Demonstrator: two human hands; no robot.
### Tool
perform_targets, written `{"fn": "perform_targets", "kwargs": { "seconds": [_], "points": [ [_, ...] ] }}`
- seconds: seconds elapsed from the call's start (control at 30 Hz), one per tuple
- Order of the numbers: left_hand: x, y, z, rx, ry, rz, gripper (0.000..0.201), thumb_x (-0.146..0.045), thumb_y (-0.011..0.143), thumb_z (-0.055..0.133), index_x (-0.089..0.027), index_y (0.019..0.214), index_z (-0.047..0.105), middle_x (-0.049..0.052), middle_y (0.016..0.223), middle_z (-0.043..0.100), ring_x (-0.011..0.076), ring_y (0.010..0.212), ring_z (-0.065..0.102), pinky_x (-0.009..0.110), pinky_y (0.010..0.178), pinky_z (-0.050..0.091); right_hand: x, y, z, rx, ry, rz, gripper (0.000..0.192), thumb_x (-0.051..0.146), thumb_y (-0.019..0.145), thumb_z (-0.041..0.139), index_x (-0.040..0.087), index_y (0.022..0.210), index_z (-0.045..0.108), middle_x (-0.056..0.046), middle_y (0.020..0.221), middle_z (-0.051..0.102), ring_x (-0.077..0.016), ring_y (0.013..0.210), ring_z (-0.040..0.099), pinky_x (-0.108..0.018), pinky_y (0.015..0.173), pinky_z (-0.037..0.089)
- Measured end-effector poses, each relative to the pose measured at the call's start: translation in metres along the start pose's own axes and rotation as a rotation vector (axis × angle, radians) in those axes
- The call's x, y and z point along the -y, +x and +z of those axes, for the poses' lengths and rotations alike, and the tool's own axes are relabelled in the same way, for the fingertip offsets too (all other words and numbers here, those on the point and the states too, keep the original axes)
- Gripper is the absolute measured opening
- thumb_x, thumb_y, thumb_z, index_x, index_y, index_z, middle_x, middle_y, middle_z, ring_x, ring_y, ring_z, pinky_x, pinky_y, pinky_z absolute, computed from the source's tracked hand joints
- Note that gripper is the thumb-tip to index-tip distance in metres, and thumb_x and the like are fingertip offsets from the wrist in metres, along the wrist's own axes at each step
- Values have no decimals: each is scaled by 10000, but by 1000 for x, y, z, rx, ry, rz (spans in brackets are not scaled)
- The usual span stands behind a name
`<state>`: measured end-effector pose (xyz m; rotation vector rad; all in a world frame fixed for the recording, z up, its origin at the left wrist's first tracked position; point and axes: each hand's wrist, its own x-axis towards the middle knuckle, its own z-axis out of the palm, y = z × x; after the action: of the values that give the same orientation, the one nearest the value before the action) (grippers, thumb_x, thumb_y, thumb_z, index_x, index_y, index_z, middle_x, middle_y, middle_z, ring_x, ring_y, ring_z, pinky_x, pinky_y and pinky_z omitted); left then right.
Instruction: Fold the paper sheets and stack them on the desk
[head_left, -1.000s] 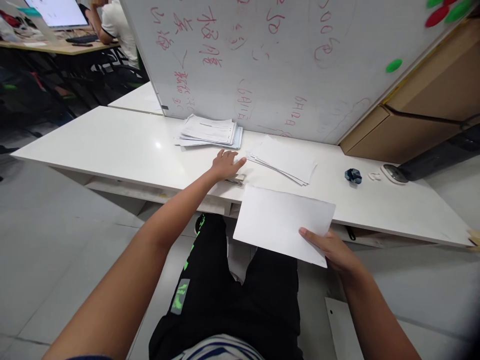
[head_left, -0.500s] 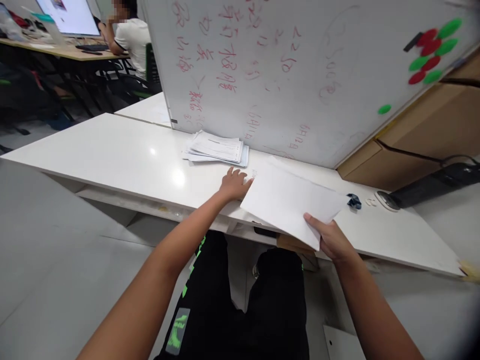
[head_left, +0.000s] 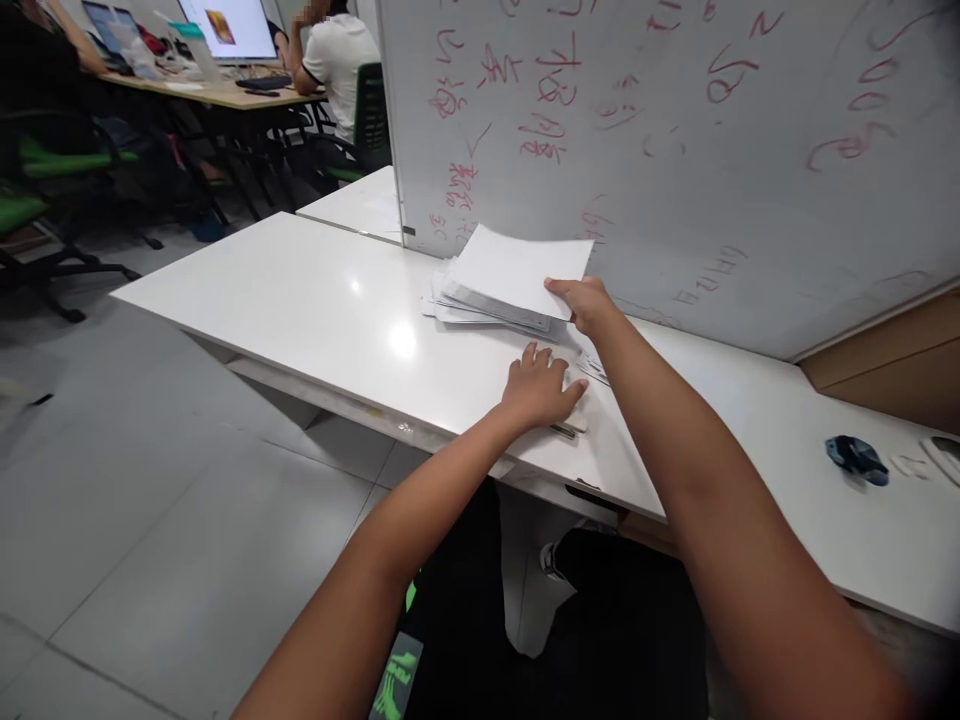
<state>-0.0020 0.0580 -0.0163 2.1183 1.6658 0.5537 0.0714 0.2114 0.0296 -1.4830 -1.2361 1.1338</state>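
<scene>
Head view — white paper (head_left: 517, 268), corner pinched between right fingers (head_left: 561, 287) — left fingers (head_left: 574, 393) spread.

Plain white sheet (head_left: 520, 266), red-scrawled white board (head_left: 757, 170)

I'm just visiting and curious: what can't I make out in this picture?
All in the head view:
Small thing: mostly hidden under the left hand, so I can't say what it is.
Top of the paper stack: largely covered by the white paper in the right hand.
Loose sheets: mostly behind the right forearm.
Whiteboard writing: cut off by the top edge.
Round thing: cut by the right edge.
</scene>
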Motion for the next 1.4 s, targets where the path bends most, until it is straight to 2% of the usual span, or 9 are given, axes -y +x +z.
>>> {"fn": "perform_targets", "kwargs": {
  "seconds": [0.13, 0.23, 0.33, 0.43, 0.53, 0.7, 0.87, 1.1, 1.4],
  "points": [
    [-1, 0, 0, 10, 1, -9, 609, -595, 919, 262, -197, 1283, 547, 129, 1533, 370, 342, 1485, 119, 541, 1145, 246, -20, 7, 2, -157, -441, -119, 579, 332, 797, 690, 82, 1275, 478, -170, 1153, 619, -285, 1038, 621, -464, 882, 511],
    [-1, 0, 1, 8, -2, -9, 620, -594, 917, 261, -185, 1289, 541, 136, 1533, 369, 349, 1484, 113, 545, 1146, 233, -41, -11, -37, -174, -828, -421, 484, 352, 862, 580, 122, 1285, 529, -191, 1283, 568, -338, 1200, 529, -525, 1010, 412],
    [-2, 2, 1, 11, -1, -32, 615, -595, 912, 273, -197, 1308, 523, 119, 1544, 359, 344, 1484, 107, 542, 1150, 212, -67, -42, -94, -68, -958, -600, 408, 374, 891, 526, 175, 1242, 589, -154, 1299, 585, -329, 1214, 523, -521, 1033, 398],
    [-3, 2, 1, 7, 12, -62, 591, -588, 914, 282, -211, 1292, 537, 100, 1526, 395, 340, 1481, 122, 530, 1149, 219, -98, -72, -148, -57, -1050, -567, 508, 468, 884, 534, 206, 1319, 546, -131, 1375, 553, -332, 1283, 478, -537, 1063, 368],
    [-4, 1, 2, -58, 19, -148, 541, -554, 928, 287, -217, 1244, 569, 95, 1463, 474, 341, 1466, 175, 530, 1141, 241, -126, -91, -177, -74, -1104, -433, 634, 565, 875, 514, 184, 1381, 492, -149, 1454, 484, -341, 1354, 416, -548, 1085, 335],
    [-7, -1, 4, -221, 11, -412, 513, -545, 947, 247, -247, 1227, 557, 98, 1471, 459, 365, 1463, 171, 659, 1136, 136, -142, -102, -179, -150, -1042, -520, 483, 471, 955, 412, 141, 1245, 612, -168, 1382, 558, -296, 1320, 482, -477, 1076, 361],
    [-11, -1, 5, -327, 9, -523, 517, -581, 949, 216, -286, 1190, 565, 74, 1462, 476, 349, 1468, 170, 679, 1130, 122, -136, -106, -176, -170, -971, -584, 399, 347, 985, 345, 166, 1126, 672, -132, 1265, 652, -257, 1243, 558, -416, 1022, 417],
    [-14, -1, 4, -354, 51, -554, 528, -604, 941, 230, -275, 1098, 612, 120, 1356, 570, 341, 1412, 307, 670, 1120, 156, -134, -109, -177, -191, -978, -584, 363, 255, 974, 342, 132, 1046, 676, -149, 1260, 651, -262, 1222, 574, -392, 1008, 418],
    [-14, -2, 2, -351, 49, -589, 563, -576, 945, 188, -259, 1118, 620, 132, 1332, 593, 353, 1357, 379, 649, 1098, 192, -139, -105, -178, -209, -924, -602, 316, 312, 939, 466, 158, 1124, 670, -125, 1239, 667, -264, 1159, 607, -405, 983, 445]
  ]
}}
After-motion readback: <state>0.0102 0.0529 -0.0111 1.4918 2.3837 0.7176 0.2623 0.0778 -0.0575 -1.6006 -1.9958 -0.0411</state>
